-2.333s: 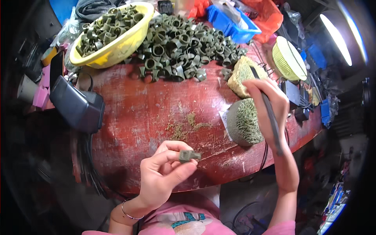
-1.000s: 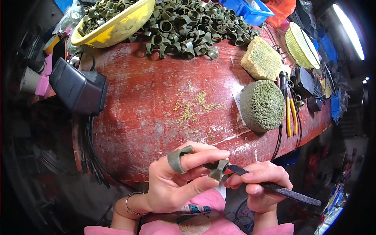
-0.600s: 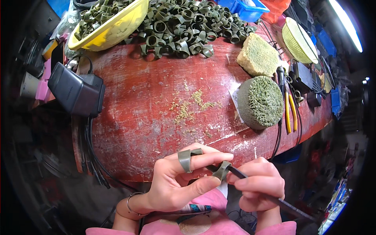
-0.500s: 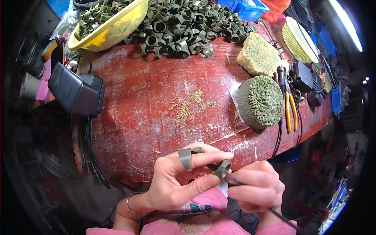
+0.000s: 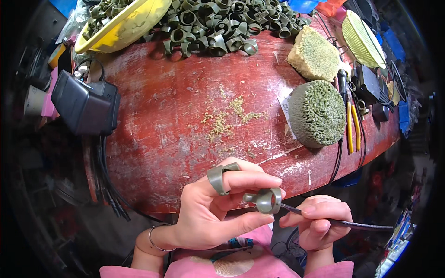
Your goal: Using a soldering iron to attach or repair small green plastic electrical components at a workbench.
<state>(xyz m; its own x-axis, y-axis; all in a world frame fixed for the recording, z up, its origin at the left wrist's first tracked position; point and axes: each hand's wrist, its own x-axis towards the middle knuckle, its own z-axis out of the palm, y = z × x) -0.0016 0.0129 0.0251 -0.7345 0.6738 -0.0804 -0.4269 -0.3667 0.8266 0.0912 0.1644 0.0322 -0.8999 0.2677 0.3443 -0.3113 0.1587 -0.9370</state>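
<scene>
Across the middle of the frame, table (image 5: 153, 125): red, scuffed.
Pile (image 5: 218, 28): heaped at the top, dark green.
Left hand (image 5: 211, 215): lower centre, thumb and index finger pinching the held ring (image 5: 264, 202); fingers point right, wrist rising from the lower edge.
Right hand (image 5: 323, 222): lower right of centre, thumb and index finger narrowed on the tool (image 5: 364, 226); fingers point left, less tightly curled than half a second ago.
Block (image 5: 320, 113): right of centre, round.
Tool: dark, thin, nearly level; earlier it sloped down rightward.
Held ring: lower centre, opening turned right, tool tip at its right edge; the opening shows more now.
Worn ring (image 5: 216, 180): around a left finger, as before.
</scene>
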